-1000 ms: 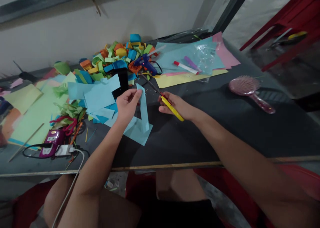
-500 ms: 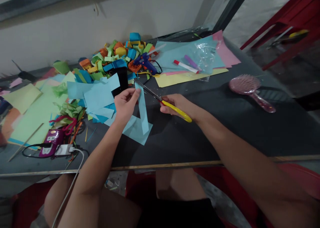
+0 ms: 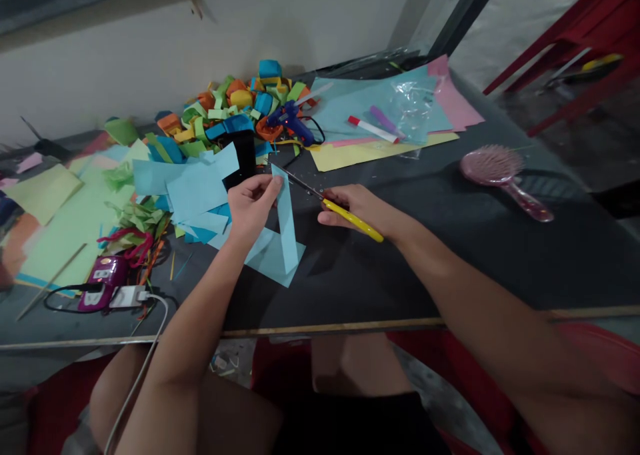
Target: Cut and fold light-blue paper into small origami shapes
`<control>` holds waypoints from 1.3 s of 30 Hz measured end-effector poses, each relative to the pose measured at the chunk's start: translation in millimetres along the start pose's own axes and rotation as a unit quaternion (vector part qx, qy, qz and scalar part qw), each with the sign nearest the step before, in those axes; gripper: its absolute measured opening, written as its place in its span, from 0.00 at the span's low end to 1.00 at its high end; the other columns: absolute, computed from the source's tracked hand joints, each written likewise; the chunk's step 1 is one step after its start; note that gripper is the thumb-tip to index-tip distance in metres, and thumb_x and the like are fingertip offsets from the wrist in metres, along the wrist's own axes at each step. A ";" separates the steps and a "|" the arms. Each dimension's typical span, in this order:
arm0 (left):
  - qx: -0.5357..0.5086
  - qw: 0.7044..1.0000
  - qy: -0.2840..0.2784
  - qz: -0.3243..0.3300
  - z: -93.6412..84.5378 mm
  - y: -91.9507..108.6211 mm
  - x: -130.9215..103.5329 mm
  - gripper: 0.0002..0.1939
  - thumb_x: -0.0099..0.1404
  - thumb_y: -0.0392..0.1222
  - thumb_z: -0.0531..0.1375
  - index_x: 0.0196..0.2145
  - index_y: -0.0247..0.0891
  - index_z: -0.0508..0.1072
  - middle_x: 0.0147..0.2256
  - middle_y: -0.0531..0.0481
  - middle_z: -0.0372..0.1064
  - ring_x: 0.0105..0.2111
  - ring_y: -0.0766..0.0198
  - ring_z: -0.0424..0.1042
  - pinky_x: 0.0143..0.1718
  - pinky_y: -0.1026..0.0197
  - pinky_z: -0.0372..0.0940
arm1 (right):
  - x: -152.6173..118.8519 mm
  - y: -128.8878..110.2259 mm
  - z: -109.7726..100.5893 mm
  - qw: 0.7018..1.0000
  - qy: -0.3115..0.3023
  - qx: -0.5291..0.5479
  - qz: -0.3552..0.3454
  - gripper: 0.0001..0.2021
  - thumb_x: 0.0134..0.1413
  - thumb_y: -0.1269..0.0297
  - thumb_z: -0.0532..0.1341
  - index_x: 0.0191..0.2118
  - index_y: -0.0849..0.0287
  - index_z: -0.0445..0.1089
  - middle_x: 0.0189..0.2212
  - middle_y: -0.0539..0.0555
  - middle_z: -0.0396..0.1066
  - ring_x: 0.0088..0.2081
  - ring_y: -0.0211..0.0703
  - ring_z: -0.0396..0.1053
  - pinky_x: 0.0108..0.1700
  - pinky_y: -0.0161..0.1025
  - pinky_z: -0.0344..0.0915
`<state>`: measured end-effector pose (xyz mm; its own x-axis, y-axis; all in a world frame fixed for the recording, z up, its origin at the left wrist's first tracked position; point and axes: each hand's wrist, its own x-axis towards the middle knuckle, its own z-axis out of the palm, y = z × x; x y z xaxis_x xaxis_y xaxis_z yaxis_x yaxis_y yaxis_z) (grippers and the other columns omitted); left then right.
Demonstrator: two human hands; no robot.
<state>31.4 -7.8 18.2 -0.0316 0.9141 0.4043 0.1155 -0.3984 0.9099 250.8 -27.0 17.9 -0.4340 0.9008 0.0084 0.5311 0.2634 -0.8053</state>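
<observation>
My left hand pinches a narrow light-blue paper strip near its upper end, so the strip hangs down over a light-blue sheet on the table. In my right hand is a pair of scissors with yellow handles. Their dark blades point up and left, with the tips beside the top of the strip. Whether the blades touch the paper I cannot tell. More light-blue paper pieces lie piled just left of my left hand.
Folded colourful paper pieces heap against the wall, with a blue glue gun beside them. A red-capped marker rests on coloured sheets. A pink hairbrush lies at right. On the left are a purple power socket and a white cable.
Hardly anything differs. The scissors' tips sit very slightly lower beside the strip's top, and the view has shifted a little. Both hands keep their holds.
</observation>
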 end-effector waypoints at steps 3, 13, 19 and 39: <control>0.003 1.000 0.003 -0.005 0.5 1.0 -0.3 0.17 0.58 0.56 0.67 0.25 0.38 0.77 0.18 0.54 0.66 0.17 0.71 0.63 0.18 0.67 0.59 | -0.4 -0.1 -0.2 1.000 -0.002 0.007 -0.003 0.33 0.42 0.26 0.57 0.24 0.56 0.56 0.20 0.44 0.50 0.24 0.34 0.49 0.28 0.38 0.45; -0.020 0.999 0.015 -0.022 1.2 0.0 -0.1 0.18 0.57 0.56 0.67 0.26 0.38 0.77 0.19 0.54 0.67 0.17 0.72 0.62 0.18 0.68 0.59 | 0.8 3.9 1.1 1.000 -0.007 0.005 -0.002 0.33 0.41 0.26 0.59 0.24 0.56 0.58 0.20 0.45 0.52 0.24 0.35 0.49 0.27 0.37 0.45; -0.017 0.999 0.017 -0.046 3.1 3.6 -0.2 0.20 0.55 0.59 0.68 0.25 0.37 0.77 0.18 0.54 0.66 0.17 0.72 0.62 0.18 0.68 0.59 | 0.7 2.9 1.6 1.000 -0.004 0.003 -0.006 0.34 0.41 0.24 0.57 0.23 0.56 0.56 0.20 0.45 0.50 0.23 0.34 0.48 0.27 0.37 0.44; -0.063 0.997 0.010 -0.041 2.9 6.9 0.2 0.18 0.54 0.57 0.69 0.24 0.39 0.77 0.16 0.55 0.63 0.17 0.72 0.61 0.17 0.67 0.59 | -3.3 -5.1 -0.1 1.000 -0.016 0.023 -0.014 0.34 0.41 0.25 0.58 0.23 0.56 0.56 0.21 0.46 0.52 0.24 0.34 0.48 0.28 0.38 0.44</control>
<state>35.1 -10.1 24.3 -0.0560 0.9430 0.3280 -0.0132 -0.3292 0.9442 249.7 -31.3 22.0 -0.4710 0.8821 0.0130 0.4848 0.2711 -0.8316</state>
